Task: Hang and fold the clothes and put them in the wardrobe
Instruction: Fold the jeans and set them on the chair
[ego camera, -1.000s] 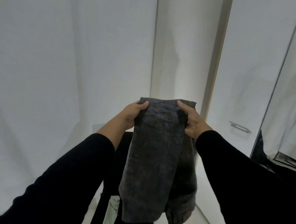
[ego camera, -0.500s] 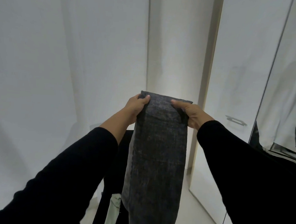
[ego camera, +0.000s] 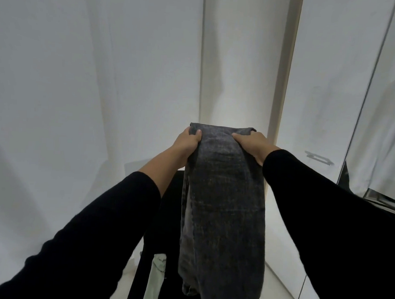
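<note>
Head view: two hands hold one dark grey garment [ego camera: 223,208] up in front of the person, at the middle of the picture. The left hand [ego camera: 187,141] grips the garment's upper left corner, thumb lying across the front of the cloth and the other fingers curled behind it, out of sight. The right hand [ego camera: 253,144] grips the upper right corner in the same way, thumb pressed on the front face, remaining fingers wrapped round the edge. Both hands are closed tight on the fabric, and the folded top edge runs level between them. The garment hangs straight down from that edge in a long doubled strip with a mottled denim-like weave, and its lower end reaches the bottom of the frame.

Both arms wear black sleeves [ego camera: 325,224]. Below and left of the garment stands a black piece of furniture [ego camera: 165,216], with one pale green cloth [ego camera: 155,279] hanging at its lower left. What the furniture is cannot be told. To the right of the garment stands the white wardrobe [ego camera: 326,110], with one metal handle [ego camera: 318,157] on its closed door. Farther right, a second door panel [ego camera: 390,125] is glossy and reflective. Behind the garment are plain white walls [ego camera: 81,86] meeting at a corner.
</note>
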Action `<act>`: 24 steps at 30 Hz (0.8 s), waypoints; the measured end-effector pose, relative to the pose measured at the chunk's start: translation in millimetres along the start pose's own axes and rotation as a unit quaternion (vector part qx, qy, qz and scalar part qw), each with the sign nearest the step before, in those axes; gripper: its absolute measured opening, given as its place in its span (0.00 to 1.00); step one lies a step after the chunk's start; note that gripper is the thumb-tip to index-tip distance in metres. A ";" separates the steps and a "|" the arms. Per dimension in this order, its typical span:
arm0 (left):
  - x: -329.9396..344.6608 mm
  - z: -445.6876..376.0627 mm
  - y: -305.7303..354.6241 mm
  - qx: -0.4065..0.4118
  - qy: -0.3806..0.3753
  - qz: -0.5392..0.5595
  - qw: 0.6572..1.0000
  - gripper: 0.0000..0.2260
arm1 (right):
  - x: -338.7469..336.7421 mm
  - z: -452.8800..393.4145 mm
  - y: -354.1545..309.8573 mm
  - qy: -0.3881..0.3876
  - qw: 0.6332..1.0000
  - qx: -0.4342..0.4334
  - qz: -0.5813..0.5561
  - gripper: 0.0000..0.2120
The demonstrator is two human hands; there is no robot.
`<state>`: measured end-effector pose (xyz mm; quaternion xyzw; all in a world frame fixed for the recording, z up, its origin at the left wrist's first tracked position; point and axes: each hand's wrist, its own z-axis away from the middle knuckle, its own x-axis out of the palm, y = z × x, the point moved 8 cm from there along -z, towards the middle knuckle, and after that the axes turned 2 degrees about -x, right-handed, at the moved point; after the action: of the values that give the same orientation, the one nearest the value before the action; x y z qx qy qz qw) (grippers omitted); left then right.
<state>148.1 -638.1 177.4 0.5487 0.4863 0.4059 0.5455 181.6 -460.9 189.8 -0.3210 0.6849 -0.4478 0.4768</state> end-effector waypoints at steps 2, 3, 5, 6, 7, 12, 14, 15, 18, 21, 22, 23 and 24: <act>-3.3 -0.5 1.1 0.012 0.025 -0.026 0.999 0.18 | -2.8 2.2 1.5 0.003 1.000 -0.007 0.005 0.27; -6.4 -1.2 1.3 0.016 0.038 -0.027 0.999 0.18 | -5.3 4.0 1.8 0.004 1.000 -0.008 -0.005 0.26; -12.1 -4.0 0.6 0.020 0.053 -0.015 0.998 0.18 | -11.2 7.2 3.5 -0.004 0.999 0.004 -0.041 0.25; -13.6 -6.0 -0.5 0.019 0.052 -0.006 0.998 0.18 | -13.1 9.4 4.8 -0.016 0.998 0.014 -0.062 0.24; -13.2 -8.0 -1.5 0.020 0.049 0.005 0.999 0.17 | -14.7 11.9 6.7 -0.028 0.996 0.025 -0.081 0.22; -3.8 -10.4 2.1 0.029 0.028 0.067 0.997 0.18 | -23.0 23.2 20.9 -0.058 0.980 0.067 -0.180 0.17; -5.2 -10.4 6.2 0.032 0.038 0.067 0.997 0.18 | -23.3 24.9 30.0 -0.074 0.958 0.092 -0.260 0.14; -6.9 -11.1 8.5 0.034 0.044 0.063 0.996 0.19 | -23.3 25.5 36.4 -0.076 0.946 0.111 -0.294 0.15; -11.6 -12.4 15.7 0.042 0.051 0.056 0.996 0.19 | -18.8 29.4 47.6 -0.102 0.948 0.140 -0.266 0.14; -15.4 -12.8 23.0 0.048 0.047 0.050 0.996 0.20 | -0.5 37.2 41.3 -0.180 0.961 0.125 -0.171 0.08; -17.0 -12.2 25.0 0.050 0.044 0.052 0.996 0.20 | 5.6 37.5 39.4 -0.196 0.962 0.120 -0.149 0.05; -18.9 -11.1 27.0 0.052 0.042 0.055 0.996 0.20 | 10.1 36.2 37.8 -0.202 0.964 0.113 -0.132 0.03; -21.2 -10.0 28.4 0.051 0.039 0.055 0.996 0.20 | 13.7 32.6 36.4 -0.198 0.967 0.107 -0.118 0.02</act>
<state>136.8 -654.8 208.1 0.5857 0.4965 0.4306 0.4744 207.1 -468.6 146.5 -0.4290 0.4820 -0.4992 0.5783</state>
